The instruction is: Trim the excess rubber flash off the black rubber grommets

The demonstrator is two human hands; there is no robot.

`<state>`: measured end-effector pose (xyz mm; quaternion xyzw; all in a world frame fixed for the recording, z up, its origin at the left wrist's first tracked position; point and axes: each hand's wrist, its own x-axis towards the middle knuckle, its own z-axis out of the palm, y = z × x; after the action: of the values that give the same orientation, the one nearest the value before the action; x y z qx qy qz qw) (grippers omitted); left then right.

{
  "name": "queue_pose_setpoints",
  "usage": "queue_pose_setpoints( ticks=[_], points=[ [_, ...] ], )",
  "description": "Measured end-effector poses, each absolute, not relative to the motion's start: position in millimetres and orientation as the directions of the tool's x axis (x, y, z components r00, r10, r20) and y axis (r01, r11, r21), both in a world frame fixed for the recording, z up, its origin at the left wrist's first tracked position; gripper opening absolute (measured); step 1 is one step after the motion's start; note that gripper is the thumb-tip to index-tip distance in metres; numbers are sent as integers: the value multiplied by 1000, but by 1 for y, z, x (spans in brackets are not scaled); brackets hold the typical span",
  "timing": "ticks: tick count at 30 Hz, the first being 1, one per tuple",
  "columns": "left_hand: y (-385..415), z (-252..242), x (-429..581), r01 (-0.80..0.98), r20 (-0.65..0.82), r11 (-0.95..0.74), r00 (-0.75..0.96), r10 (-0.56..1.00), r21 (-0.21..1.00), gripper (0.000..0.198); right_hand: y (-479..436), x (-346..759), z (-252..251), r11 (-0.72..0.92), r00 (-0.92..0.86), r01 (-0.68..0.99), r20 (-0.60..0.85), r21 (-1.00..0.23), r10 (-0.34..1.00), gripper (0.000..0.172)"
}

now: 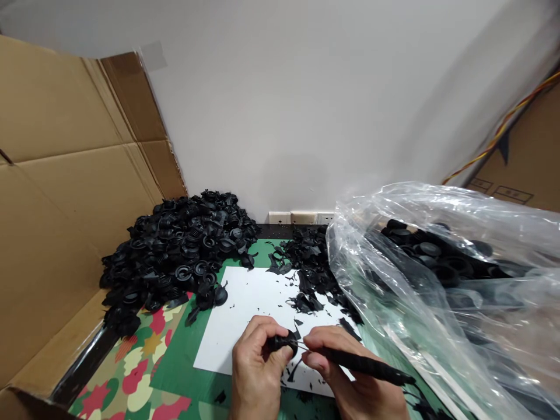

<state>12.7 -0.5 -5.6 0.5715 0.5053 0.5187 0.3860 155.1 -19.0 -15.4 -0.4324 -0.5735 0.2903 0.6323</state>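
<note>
Between the thumb and fingers of my left hand (259, 367) is a small round black rubber part (289, 344), held over a white sheet (249, 291). My right hand (345, 373) grips a black-handled tool (363, 363) like a pen. Its thin metal tip reaches the rim of the rubber part; whether it is a blade or a pick I cannot tell. Black scraps (310, 274) lie beyond my hands on the sheet and the green mat (175, 361). To the left rises a big heap of ribbed black rubber parts (184, 245).
A clear plastic bag (359, 256) with round black parts (437, 256) inside spreads along the right. Cardboard (65, 128) walls the left side. Behind stands a grey wall (306, 105) with sockets (303, 218) low down. Patterned paper (135, 367) shows at the lower left.
</note>
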Motion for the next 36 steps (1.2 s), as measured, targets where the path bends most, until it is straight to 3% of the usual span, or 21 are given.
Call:
queue_pose_setpoints(
  ticks=[3,8,11,13,15,18,21,25,36],
  points=[
    [-1,-5,13,200,220,-206,-51,974,958,15,-19,157,-12,521,91,207,547,-828,832,4],
    [-3,-4,15,175,215,-210,-9,976,962,12,-20,154,-4,601,-62,402,634,-691,770,18],
    [-3,-4,16,91,154,-154,2,988,984,12,-15,162,-2,586,38,520,703,-621,711,18],
    [-2,-3,16,36,102,-102,-7,995,994,13,-10,170,-3,515,194,551,702,-656,686,13],
    [0,-3,15,-2,65,-65,-21,998,998,13,-7,177,-5,419,324,483,602,-769,730,6],
    [1,-3,14,-17,42,-43,-36,998,999,12,-10,179,-8,211,396,252,300,-944,868,16],
    [1,-3,14,2,55,-55,-45,997,998,12,-16,174,-8,91,382,32,96,-995,919,24],
    [1,-4,14,2,67,-67,-39,997,998,14,-21,167,-5,133,328,-77,100,-988,939,24],
    [-1,-6,15,67,94,-92,-20,995,993,19,-24,157,-9,202,249,-119,168,-972,954,25]
  ],
)
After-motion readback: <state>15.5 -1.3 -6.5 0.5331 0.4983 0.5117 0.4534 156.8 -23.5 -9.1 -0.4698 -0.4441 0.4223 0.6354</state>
